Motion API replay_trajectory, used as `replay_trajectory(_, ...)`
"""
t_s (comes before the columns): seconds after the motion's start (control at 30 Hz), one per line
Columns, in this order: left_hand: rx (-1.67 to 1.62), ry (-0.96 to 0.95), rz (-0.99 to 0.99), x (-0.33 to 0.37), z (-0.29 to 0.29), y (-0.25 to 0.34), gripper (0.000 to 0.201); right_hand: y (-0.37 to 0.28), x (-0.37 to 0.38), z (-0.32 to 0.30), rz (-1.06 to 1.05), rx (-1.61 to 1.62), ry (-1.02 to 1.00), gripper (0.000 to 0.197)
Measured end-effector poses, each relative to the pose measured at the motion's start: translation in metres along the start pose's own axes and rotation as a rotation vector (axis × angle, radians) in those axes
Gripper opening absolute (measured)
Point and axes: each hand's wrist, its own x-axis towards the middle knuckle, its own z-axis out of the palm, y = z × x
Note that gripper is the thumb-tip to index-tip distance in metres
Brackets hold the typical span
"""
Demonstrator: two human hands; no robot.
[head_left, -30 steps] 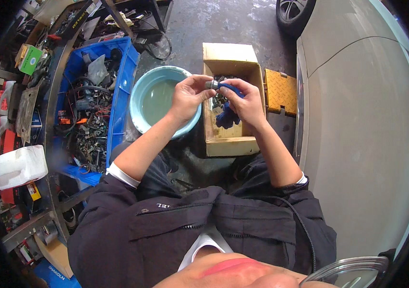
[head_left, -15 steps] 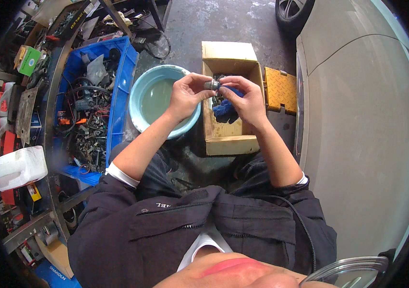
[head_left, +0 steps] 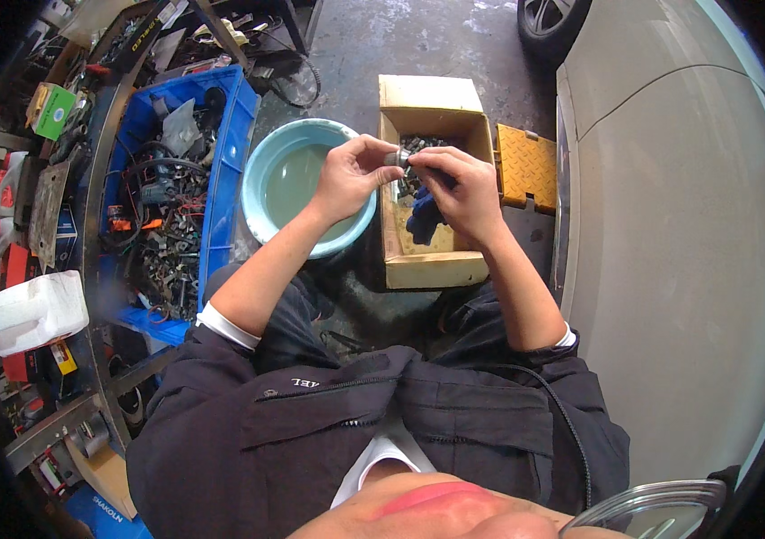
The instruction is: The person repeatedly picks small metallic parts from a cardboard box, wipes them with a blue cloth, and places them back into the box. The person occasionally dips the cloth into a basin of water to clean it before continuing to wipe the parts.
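Observation:
Between the thumb and fingers of my left hand (head_left: pixel 347 182) sits a small silvery metal part (head_left: pixel 398 158), roundish, its exact kind too small to make out. My right hand (head_left: pixel 467 193) is closed, fingertips pinched against the part's right side. A crumpled dark-blue cloth (head_left: pixel 424 218), perhaps a glove, hangs below the right hand, its upper end hidden by the fingers. Both hands are above an open cardboard box (head_left: pixel 436 273), which has small dark metal parts (head_left: pixel 414 186) in it.
Left of the box stands a light-blue basin (head_left: pixel 255 211) with cloudy liquid. A blue crate (head_left: pixel 225 171) of mixed parts lies beyond it, beside a metal rack (head_left: pixel 93 234). To the right are a yellow ramp block (head_left: pixel 526 166) and a pale car (head_left: pixel 670 225).
My right fingers have shifted round the metal part and curled in more. The blue cloth has swung and now hangs lower, uncovering more of the parts in the box.

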Motion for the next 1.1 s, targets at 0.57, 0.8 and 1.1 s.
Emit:
replay_trajectory(0.57,0.109,-0.027,0.183,-0.002,0.009,0.002,0.023,0.019,-0.005,0.009,0.39,0.393,-0.1,0.017)
replay_trajectory(0.8,-0.043,-0.029,0.03,-0.001,0.005,0.002,0.027,0.002,0.0,-0.002,0.084,0.0,-0.071,0.021)
replay_trajectory(1.1,-0.182,-0.01,-0.074,-0.001,0.007,0.006,0.023,0.001,0.001,-0.004,0.095,0.008,-0.044,0.018)
